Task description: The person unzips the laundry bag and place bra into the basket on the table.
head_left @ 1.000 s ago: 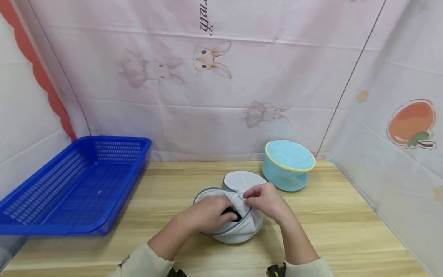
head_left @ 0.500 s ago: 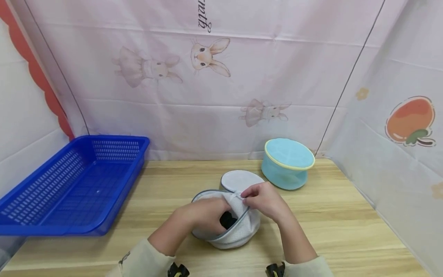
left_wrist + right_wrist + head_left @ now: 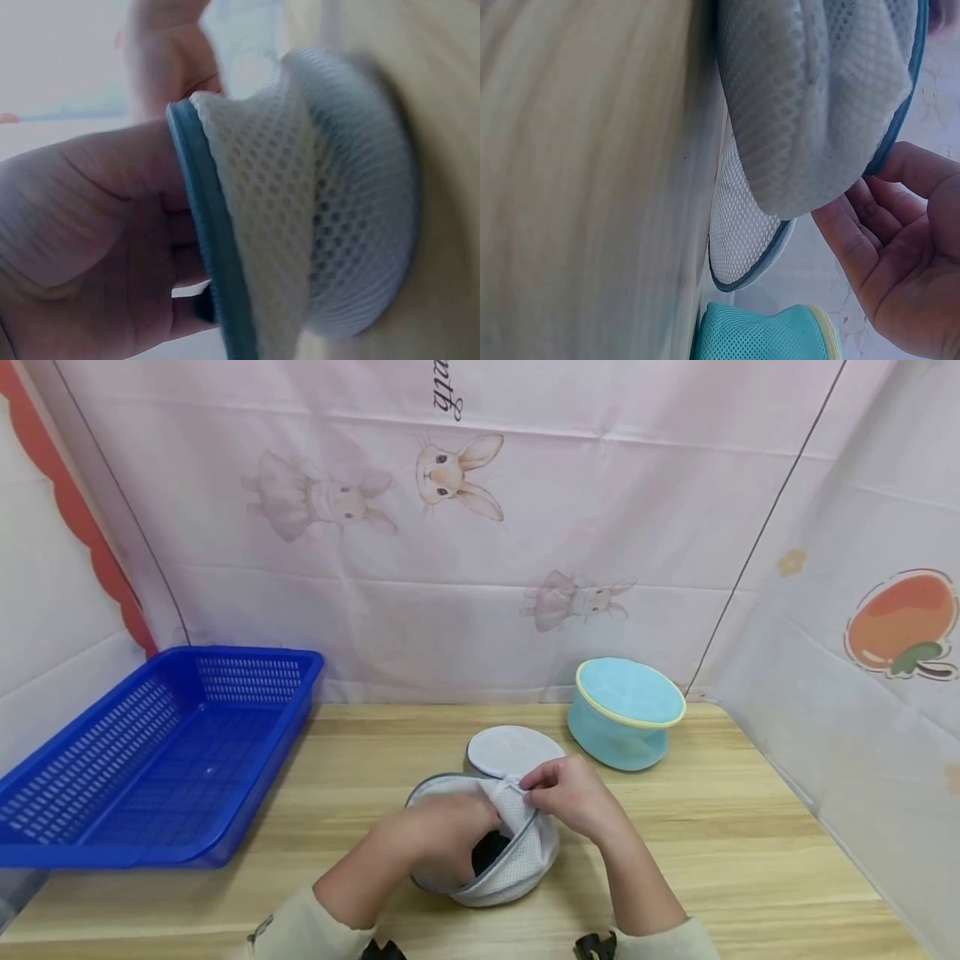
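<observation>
A white mesh laundry bag (image 3: 517,868) with a grey-blue zip edge stands unzipped on the table, its round lid (image 3: 516,750) folded back behind it. My left hand (image 3: 450,835) reaches into its mouth; a soft-looking black item (image 3: 489,853) shows between thumb and fingers, and the fingertips are hidden inside. In the left wrist view, the zip edge (image 3: 206,217) crosses in front of those fingers. Thumb and fingertips of my right hand (image 3: 573,793) pinch the bag's rim at the lid side. The right wrist view shows that pinch right at the zip edge (image 3: 889,146).
A light-blue mesh bag (image 3: 622,743) with yellow trim sits at the back right, close behind the white one. A blue plastic basket (image 3: 300,718) takes up the left side. Printed cloth (image 3: 390,635) walls in the back and sides of the wooden table (image 3: 712,827).
My left hand has pushed deeper into the bag, and the black item sits lower in it. The bag has shifted slightly left and nearer. My right hand keeps its pinch on the rim.
</observation>
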`<state>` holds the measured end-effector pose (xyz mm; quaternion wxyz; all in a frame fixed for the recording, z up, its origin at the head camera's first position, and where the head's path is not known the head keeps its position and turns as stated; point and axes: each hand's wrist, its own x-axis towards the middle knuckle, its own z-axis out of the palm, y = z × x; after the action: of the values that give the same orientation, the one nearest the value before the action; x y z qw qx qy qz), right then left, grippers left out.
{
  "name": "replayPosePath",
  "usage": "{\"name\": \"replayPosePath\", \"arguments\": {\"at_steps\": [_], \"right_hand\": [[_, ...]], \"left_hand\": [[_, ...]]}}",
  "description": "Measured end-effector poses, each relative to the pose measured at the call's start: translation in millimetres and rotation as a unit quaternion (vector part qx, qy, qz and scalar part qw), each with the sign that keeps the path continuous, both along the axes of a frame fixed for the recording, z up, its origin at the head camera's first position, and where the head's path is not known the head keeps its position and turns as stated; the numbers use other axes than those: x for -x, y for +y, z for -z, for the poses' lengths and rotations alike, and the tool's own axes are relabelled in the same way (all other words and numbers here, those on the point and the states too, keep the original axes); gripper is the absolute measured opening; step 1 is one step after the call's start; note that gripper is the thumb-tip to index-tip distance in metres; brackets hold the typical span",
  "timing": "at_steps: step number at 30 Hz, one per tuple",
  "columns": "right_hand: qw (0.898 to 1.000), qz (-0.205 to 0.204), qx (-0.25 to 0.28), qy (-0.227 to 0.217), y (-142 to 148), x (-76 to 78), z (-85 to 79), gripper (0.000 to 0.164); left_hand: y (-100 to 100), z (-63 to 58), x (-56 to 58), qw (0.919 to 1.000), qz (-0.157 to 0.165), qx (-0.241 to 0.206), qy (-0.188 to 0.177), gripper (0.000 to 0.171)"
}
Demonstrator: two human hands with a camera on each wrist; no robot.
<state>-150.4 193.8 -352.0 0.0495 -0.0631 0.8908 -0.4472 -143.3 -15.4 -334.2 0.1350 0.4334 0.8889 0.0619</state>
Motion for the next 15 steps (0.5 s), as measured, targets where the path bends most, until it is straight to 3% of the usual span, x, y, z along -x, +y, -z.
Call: {"name": "replayPosePath", "arguments": {"at_steps": [3,8,11,15], "right_hand": [[1.0,-0.021,-0.011,-0.004,0.1,-1.0,-0.8,0.011],[0.998,-0.055,-0.033,-0.017,-1.7,-3.5,-1.8,0.017],[0.999,-0.027,-0.017,-0.044,-3.3,-6.1,-3.7,0.024],[0.996,0.009,-0.014,-0.093,-3.8,-8.7,-4.7,0.021]], "left_hand": [[6.5,10.5,-2.8,0.9993,-0.008,0.016,0.033,0.039],[11.2,25.3,-0.5,0.9979,-0.03,0.005,0.057,0.052],[9.1,30.0,4.4,0.9961,-0.043,-0.017,0.075,0.053],[2.8,30.9,12.3,0.9917,-0.074,-0.058,0.088,0.056]]}}
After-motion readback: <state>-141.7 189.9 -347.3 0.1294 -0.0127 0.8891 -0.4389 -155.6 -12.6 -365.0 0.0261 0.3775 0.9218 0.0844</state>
